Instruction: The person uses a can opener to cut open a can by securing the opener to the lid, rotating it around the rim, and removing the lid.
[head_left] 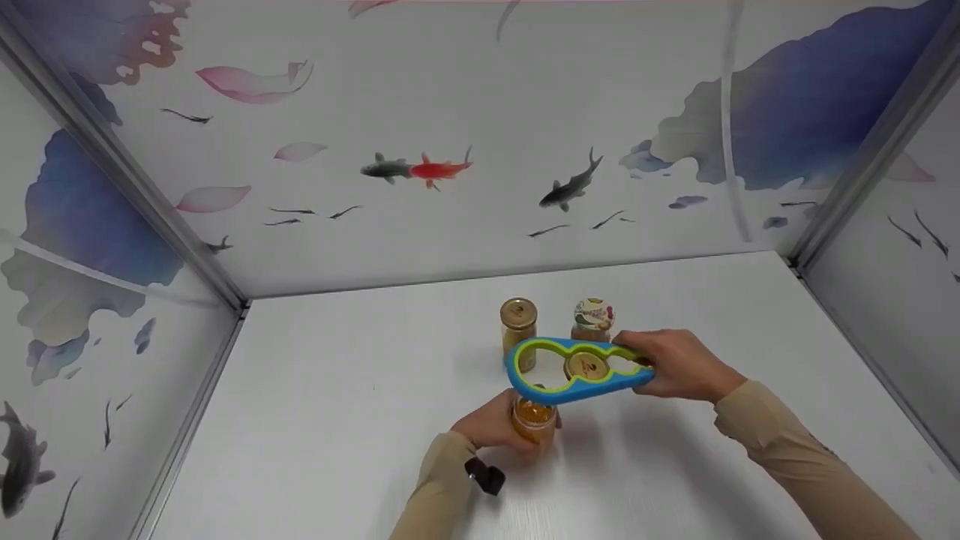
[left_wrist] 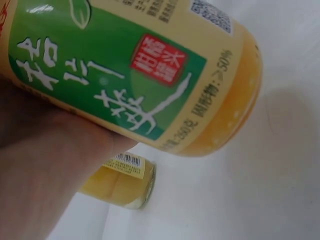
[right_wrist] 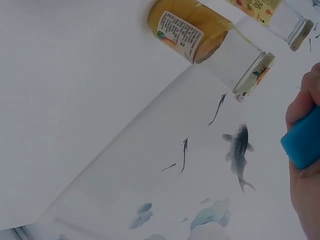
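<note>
In the head view my left hand (head_left: 493,421) grips a glass jar (head_left: 534,426) of orange fruit. No lid shows on its top, and its green and cream label (left_wrist: 105,65) fills much of the left wrist view. My right hand (head_left: 682,364) holds the narrow end of a blue and green jar opener (head_left: 581,391). The opener's wide end overlaps the jar's rim in the head view. A gold lid (head_left: 587,366) shows within the opener's middle opening. Only the blue end (right_wrist: 304,140) of the opener shows in the right wrist view.
Behind the opener stands a gold-lidded jar (head_left: 518,313) of yellow fruit. To its right is a jar with a patterned white lid (head_left: 594,313), partly hidden by the opener. The white table (head_left: 337,390) meets a painted back wall (head_left: 465,225) and side walls.
</note>
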